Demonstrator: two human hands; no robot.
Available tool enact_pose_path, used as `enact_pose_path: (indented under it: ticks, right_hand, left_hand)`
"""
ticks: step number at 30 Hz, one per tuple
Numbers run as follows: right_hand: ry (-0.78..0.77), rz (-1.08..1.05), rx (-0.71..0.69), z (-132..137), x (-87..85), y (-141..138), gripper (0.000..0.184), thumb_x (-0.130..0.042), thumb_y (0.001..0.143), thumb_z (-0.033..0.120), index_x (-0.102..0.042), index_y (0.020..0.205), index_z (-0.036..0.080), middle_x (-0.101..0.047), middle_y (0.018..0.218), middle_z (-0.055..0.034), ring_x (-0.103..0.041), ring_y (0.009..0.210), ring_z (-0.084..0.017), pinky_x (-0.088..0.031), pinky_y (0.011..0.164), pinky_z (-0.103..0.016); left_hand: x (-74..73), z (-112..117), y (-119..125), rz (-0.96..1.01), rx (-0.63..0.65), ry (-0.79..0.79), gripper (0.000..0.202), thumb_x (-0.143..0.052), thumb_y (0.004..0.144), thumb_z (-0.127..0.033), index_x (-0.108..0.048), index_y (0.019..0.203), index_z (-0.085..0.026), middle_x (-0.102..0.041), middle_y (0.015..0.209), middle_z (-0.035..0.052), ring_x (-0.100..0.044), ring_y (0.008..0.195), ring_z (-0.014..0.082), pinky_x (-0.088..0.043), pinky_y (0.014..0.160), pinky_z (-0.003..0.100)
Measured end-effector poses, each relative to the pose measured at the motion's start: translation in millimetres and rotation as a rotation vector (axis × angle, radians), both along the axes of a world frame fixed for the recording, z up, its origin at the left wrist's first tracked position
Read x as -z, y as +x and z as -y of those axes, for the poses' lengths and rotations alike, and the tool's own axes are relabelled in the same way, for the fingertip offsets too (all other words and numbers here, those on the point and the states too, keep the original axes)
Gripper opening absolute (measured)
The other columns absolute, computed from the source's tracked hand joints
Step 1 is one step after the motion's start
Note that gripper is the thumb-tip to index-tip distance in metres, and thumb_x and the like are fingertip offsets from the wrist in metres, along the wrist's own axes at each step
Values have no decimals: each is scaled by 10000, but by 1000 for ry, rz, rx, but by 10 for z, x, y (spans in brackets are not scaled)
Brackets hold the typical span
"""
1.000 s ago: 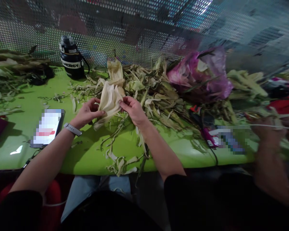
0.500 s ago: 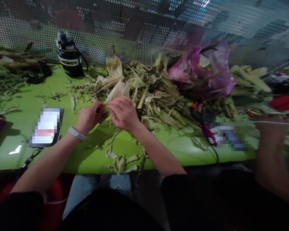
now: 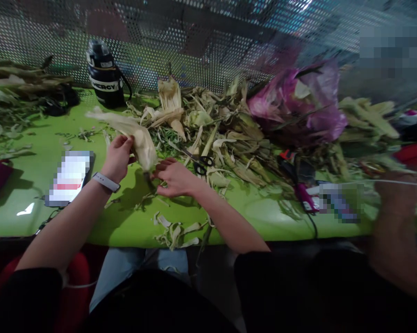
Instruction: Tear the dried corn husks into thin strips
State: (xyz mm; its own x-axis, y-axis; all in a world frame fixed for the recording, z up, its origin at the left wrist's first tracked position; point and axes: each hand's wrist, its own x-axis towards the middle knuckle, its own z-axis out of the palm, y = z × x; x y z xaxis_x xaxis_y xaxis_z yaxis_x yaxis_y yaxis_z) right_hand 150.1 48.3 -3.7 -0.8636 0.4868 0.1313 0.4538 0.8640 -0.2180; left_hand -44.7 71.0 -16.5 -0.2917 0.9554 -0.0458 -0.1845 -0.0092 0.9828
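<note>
A pale, dry corn husk point(image 3: 145, 143) is pinched between the thumb and fingers of my left hand point(image 3: 117, 157). Its wide leaves trail up to the left, and its narrow stem end points down toward the table. Close beside that stem end is my right hand point(image 3: 175, 178), fingers loosely bent and the thumb apart. Whether its fingertips touch the husk is hard to see. Just behind my right hand, black-handled scissors point(image 3: 202, 164) lie against a heap of dry husks point(image 3: 243, 138). Thin husk strips point(image 3: 175, 235) are scattered at the front edge.
On the green table point(image 3: 125, 222) a phone point(image 3: 71, 178) lies left of my arm. Farther back stand a dark bottle point(image 3: 106, 76) and a pink plastic bag point(image 3: 298, 106). A perforated metal screen point(image 3: 194, 41) rises behind. At right is another person's arm point(image 3: 395, 212).
My left hand has swung the husk over so its leaves point left. My right hand has moved down and off the husk's middle. The scissors and green scraps behind now show.
</note>
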Motion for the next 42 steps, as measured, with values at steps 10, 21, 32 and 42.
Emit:
enact_pose_path:
  ticks: [10,21,32,42]
  right_hand:
    - [-776,-989,600,-152,-2,55,481,-585,848,601,-533,1153,233,-688,1068,-68,-673,843,-178,-552,716,-310]
    - [-950,-1128,553,-328,128,96,446,-836,622,500,-643,894,204,-716,901,-16,-656,828,-158,-575,816,-333]
    - [-965,-1146,590,-350,108,118,464,-820,621,590,-658,813,200,-674,783,4,-601,722,-127,-542,676,-277]
    - [-825,-1133,543,-358,134,117,446,-785,662,607,-613,730,201,-606,699,34,-532,651,-105,-456,647,-256]
  left_hand:
    - [-9,226,98,-936,-126,492,88,-597,888,-315,-586,859,-233,-528,658,-9,-464,560,142,-333,575,289]
    - [-1,146,92,-88,160,143,227,-711,782,-297,-535,891,-202,-651,766,-4,-628,669,128,-500,599,275]
    - [-45,234,176,-147,167,229,118,-700,787,-275,-662,824,-169,-641,803,24,-555,696,116,-455,571,215]
    - [80,200,162,-394,362,223,1065,-968,481,-343,-467,1410,-201,-591,1272,134,-601,1086,270,-560,835,358]
